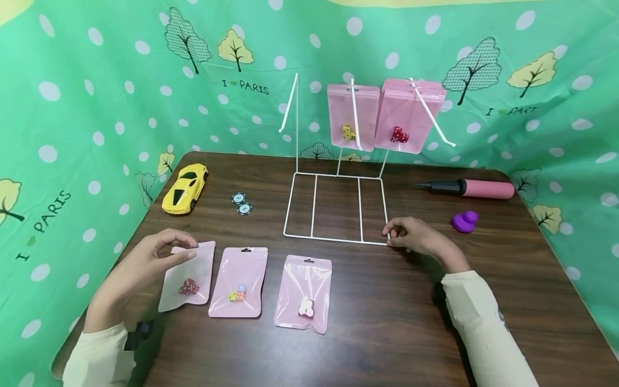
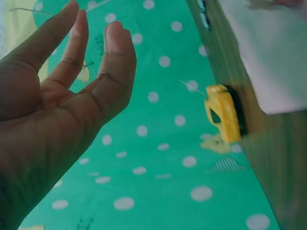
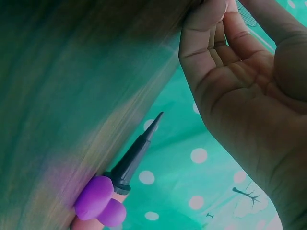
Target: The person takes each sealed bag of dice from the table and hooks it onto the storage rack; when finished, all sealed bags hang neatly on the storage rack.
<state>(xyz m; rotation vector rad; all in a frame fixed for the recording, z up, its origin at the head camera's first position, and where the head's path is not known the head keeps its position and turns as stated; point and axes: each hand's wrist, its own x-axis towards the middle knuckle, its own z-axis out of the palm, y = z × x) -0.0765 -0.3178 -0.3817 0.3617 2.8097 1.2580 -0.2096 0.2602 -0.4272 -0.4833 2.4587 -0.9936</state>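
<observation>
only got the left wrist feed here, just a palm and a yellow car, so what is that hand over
Observer: The left hand is above the top edge of a pouch with red dice, fingers relaxed; whether they touch it I cannot tell.
Operator: any more pouches
Observer: Two more lie flat on the table: one with coloured dice, one with white dice.
Operator: and the other hand
Observer: The right hand rests at the front right corner of a white wire rack, fingers curled at the wire.
</observation>
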